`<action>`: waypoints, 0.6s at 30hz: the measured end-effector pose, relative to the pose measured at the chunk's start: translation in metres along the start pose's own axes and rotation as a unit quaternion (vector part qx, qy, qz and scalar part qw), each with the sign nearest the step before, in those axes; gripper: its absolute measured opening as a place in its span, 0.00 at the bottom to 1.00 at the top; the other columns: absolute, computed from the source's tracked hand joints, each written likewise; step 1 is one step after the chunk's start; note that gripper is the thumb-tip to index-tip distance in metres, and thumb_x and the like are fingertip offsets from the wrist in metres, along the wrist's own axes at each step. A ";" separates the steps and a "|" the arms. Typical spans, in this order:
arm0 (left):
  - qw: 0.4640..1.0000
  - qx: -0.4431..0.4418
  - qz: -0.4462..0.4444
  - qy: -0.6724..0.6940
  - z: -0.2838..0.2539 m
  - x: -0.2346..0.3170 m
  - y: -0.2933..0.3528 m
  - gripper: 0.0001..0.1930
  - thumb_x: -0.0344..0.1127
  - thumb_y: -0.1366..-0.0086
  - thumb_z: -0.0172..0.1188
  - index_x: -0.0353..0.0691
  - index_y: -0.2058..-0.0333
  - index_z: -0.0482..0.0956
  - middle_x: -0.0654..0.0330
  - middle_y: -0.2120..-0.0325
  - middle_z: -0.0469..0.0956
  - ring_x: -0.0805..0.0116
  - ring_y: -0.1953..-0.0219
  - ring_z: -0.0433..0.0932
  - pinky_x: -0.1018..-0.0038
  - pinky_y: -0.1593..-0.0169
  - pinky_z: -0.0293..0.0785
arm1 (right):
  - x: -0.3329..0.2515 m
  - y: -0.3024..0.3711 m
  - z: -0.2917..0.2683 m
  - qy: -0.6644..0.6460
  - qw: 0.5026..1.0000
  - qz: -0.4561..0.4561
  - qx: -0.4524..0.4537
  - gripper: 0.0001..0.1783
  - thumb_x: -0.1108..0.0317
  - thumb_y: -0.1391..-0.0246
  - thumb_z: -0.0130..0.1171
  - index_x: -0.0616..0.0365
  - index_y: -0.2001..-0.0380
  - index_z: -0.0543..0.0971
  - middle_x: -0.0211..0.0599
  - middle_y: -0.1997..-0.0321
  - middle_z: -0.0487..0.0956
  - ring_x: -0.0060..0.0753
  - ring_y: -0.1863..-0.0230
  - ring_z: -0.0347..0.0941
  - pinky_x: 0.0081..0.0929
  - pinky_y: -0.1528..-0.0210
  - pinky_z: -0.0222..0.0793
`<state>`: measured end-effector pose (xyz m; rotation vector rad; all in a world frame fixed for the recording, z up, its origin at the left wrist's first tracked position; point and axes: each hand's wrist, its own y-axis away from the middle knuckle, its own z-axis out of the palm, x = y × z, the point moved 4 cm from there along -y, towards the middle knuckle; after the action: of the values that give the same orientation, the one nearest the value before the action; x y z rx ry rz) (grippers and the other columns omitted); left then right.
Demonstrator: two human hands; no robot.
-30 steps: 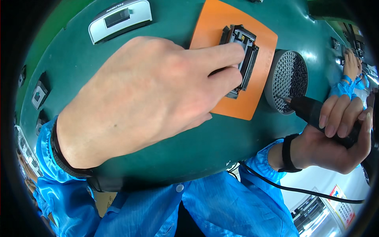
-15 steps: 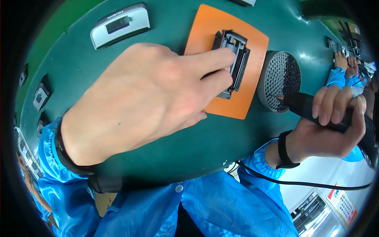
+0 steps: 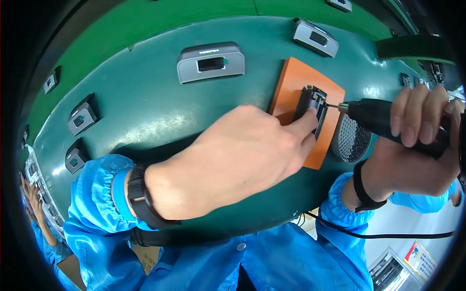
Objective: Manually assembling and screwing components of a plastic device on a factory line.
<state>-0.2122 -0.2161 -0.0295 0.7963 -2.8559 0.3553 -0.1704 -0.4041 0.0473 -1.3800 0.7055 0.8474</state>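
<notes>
My left hand [image 3: 242, 162] reaches over the bench, its fingers closed on a black plastic housing with a slotted inner frame [image 3: 305, 103]. That housing lies on an orange mat [image 3: 290, 80]; my fingers cover its lower part. In my right hand [image 3: 412, 157] is a black electric screwdriver [image 3: 371, 115], held nearly level and pointing left. Its thin bit meets the upper right edge of the housing; a screw at the tip is too small to make out. Partly under the screwdriver stands a round grey dimpled tray [image 3: 347, 143] with many tiny black screws.
Grey-and-black device shells stand on the green bench [image 3: 145, 97]: one shell [image 3: 211, 63] beyond my left hand, another shell [image 3: 315, 38] behind the mat, several more at left. A black cable [image 3: 378, 236] runs below my right wrist. Other people's hands [image 3: 36, 201] show at far left.
The screwdriver bit has moved from over the screw tray to the housing's right edge. My left hand stays on the housing. The whole view has shifted, showing more of the bench's far side.
</notes>
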 end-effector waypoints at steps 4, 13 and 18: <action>1.000 0.000 -0.007 0.029 -0.003 -0.001 -0.001 0.15 0.31 0.43 0.61 0.35 0.56 0.84 0.54 0.45 0.79 0.71 0.82 0.78 0.76 0.77 0.74 | 0.016 0.007 0.014 0.031 0.998 -0.038 -0.040 0.13 0.64 0.31 0.40 0.61 0.57 0.71 0.38 0.79 0.67 0.30 0.87 0.62 0.29 0.84 0.63; 1.000 -0.002 -0.012 0.021 -0.002 -0.004 -0.002 0.16 0.31 0.44 0.63 0.36 0.56 0.84 0.54 0.46 0.79 0.72 0.84 0.76 0.76 0.78 0.73 | 0.021 0.008 0.024 0.057 0.993 -0.081 -0.067 0.10 0.67 0.34 0.41 0.58 0.60 0.72 0.31 0.79 0.65 0.22 0.84 0.58 0.25 0.79 0.59; 1.000 -0.011 0.002 0.023 -0.004 -0.005 -0.001 0.23 0.33 0.43 0.62 0.31 0.48 0.80 0.51 0.48 0.80 0.71 0.81 0.78 0.76 0.76 0.74 | 0.022 0.013 0.029 0.054 0.997 -0.033 -0.037 0.12 0.63 0.34 0.41 0.53 0.64 0.74 0.29 0.79 0.65 0.21 0.83 0.58 0.25 0.78 0.58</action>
<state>-0.2075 -0.2135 -0.0262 0.7672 -2.8146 0.3390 -0.1710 -0.3735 0.0245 -1.5162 0.7123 0.7578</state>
